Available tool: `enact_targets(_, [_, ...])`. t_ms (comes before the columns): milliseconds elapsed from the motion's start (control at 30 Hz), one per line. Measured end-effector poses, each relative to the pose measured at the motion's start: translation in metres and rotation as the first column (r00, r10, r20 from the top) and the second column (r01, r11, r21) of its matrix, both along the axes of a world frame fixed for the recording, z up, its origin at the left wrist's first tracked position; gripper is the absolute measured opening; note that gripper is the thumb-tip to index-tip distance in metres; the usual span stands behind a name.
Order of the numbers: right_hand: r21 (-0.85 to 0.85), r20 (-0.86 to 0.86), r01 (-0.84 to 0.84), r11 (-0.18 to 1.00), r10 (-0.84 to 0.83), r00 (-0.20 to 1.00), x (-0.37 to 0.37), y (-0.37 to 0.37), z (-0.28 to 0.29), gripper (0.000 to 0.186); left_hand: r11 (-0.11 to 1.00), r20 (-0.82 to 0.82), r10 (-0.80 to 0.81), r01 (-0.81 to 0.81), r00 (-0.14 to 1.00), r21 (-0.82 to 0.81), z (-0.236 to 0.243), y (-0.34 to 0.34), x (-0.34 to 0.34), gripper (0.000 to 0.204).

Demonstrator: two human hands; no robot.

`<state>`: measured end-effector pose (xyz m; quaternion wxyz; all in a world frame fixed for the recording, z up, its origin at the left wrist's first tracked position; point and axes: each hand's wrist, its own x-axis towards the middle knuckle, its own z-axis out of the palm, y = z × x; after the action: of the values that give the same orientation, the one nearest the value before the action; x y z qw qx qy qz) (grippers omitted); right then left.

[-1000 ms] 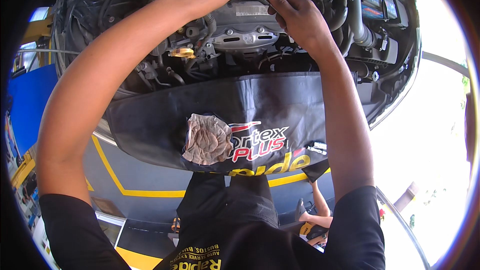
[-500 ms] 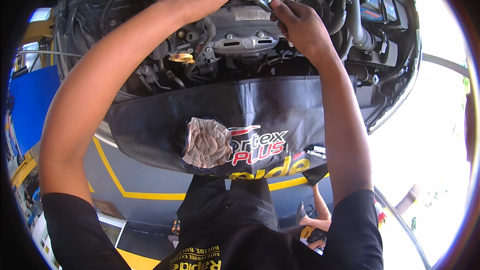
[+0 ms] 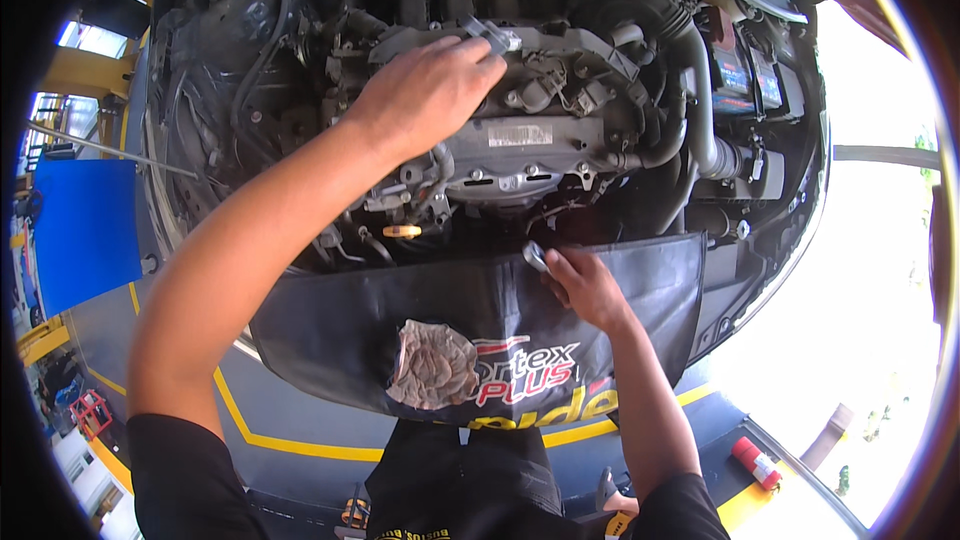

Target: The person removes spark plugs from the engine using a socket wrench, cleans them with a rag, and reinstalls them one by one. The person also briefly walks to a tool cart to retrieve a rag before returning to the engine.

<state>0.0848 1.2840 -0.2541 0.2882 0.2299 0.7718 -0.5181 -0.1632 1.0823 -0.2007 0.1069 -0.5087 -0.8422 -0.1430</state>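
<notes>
In the head view, a ratchet [image 3: 535, 257] is clamped by the right hand's fingers [image 3: 562, 280] over the black cover [image 3: 340, 325]; above the engine [image 3: 545, 140], whether anything is gripped by the left hand [image 3: 430, 90] cannot be told.

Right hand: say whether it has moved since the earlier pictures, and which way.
Yes. Against the engine label, the right hand has moved toward the person, from beside it to the upper edge of the black cover.

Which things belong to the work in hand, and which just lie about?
In use, apparently:
ratchet wrench in right hand
engine under left hand
draped black fender cover

Lying about:
crumpled brown rag on the cover
red cylinder on the floor
</notes>
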Motion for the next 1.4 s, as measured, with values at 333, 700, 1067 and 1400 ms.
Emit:
enact_targets(333, [-0.237,0.059,0.28,0.93,-0.274,0.96,0.016,0.006,-0.017,0.051,0.976,0.103,-0.07,0.09,0.992,-0.2,0.004,0.001,0.0,0.014])
enact_targets(700, [-0.271,0.071,0.272,0.923,-0.263,0.962,0.015,0.01,-0.015,0.052,0.864,0.188,0.208,-0.09,0.96,-0.495,0.011,0.011,0.006,0.02])
enact_targets(1067, [-0.3,0.074,0.288,0.909,-0.278,0.958,0.02,0.013,-0.023,0.052,0.897,0.162,0.191,-0.105,0.968,-0.428,0.005,0.01,0.01,0.021])
enact_targets(1400, [-0.306,0.043,0.263,0.915,-0.263,0.964,0.02,0.014,-0.026,0.055,0.956,0.112,0.061,-0.025,0.992,-0.293,0.014,0.015,0.01,0.019])
